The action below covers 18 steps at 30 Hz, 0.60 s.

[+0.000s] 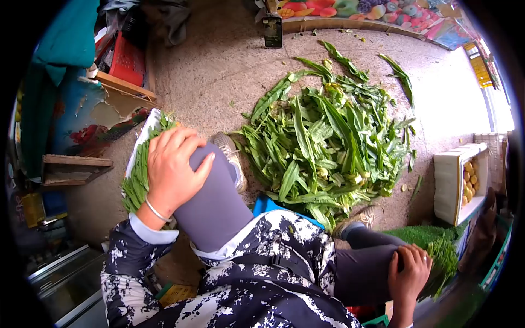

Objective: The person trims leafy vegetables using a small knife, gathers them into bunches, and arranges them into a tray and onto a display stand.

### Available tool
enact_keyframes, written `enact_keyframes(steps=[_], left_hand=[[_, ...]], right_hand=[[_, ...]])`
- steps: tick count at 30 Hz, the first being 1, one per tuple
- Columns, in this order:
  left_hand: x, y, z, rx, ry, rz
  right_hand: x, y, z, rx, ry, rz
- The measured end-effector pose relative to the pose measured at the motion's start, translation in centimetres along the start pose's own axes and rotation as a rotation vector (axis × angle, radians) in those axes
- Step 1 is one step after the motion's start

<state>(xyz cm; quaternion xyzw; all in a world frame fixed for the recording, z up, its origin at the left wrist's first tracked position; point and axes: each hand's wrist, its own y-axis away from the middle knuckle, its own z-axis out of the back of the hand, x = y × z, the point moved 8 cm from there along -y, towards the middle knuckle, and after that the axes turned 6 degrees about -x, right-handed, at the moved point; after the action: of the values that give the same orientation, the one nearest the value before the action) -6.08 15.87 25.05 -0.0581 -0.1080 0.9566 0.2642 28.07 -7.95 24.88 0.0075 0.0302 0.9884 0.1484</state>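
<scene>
My left hand (178, 164) lies palm down on my left knee (216, 197), its fingers stretched out and the thumb apart. A silver bracelet circles that wrist. Beside it stands a white-edged container of green leafy vegetables (138, 177), partly hidden by the hand. My right hand (407, 273) rests over my right knee (363, 273), fingers draped over it and holding nothing. Next to that knee is a bunch of thin green leaves (442, 259). On the floor in front of my feet spreads a big heap of long green leaves (328, 142).
A white box of yellow-brown produce (445, 186) stands at the right. A blue object (268, 205) shows between my legs. At upper left are a red crate (128, 60) and a torn printed panel (109, 106). A fruit-printed panel (366, 13) borders the speckled floor (208, 71).
</scene>
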Motion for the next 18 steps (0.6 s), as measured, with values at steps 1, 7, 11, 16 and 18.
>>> enact_keyframes(steps=[1, 7, 11, 16, 18], left_hand=[[-0.1, -0.2, -0.1, 0.024, -0.022, 0.002], [-0.6, -2.9, -1.9, 0.145, -0.017, 0.004], [-0.6, -5.8, -3.5, 0.209, -0.008, 0.000], [2.0, -9.0, -5.7, 0.342, -0.020, 0.099], [3.0, -9.7, -6.9, 0.500, 0.074, 0.166]], right_hand=[[-0.3, -0.2, -0.2, 0.018, -0.026, -0.008], [0.1, -4.3, 1.7, 0.074, -0.116, 0.048], [-1.9, -8.3, -1.3, 0.221, -0.142, -0.060], [-5.0, -10.5, -5.1, 0.451, -0.126, -0.069], [-6.4, -10.4, -5.5, 0.400, -0.277, -0.080]])
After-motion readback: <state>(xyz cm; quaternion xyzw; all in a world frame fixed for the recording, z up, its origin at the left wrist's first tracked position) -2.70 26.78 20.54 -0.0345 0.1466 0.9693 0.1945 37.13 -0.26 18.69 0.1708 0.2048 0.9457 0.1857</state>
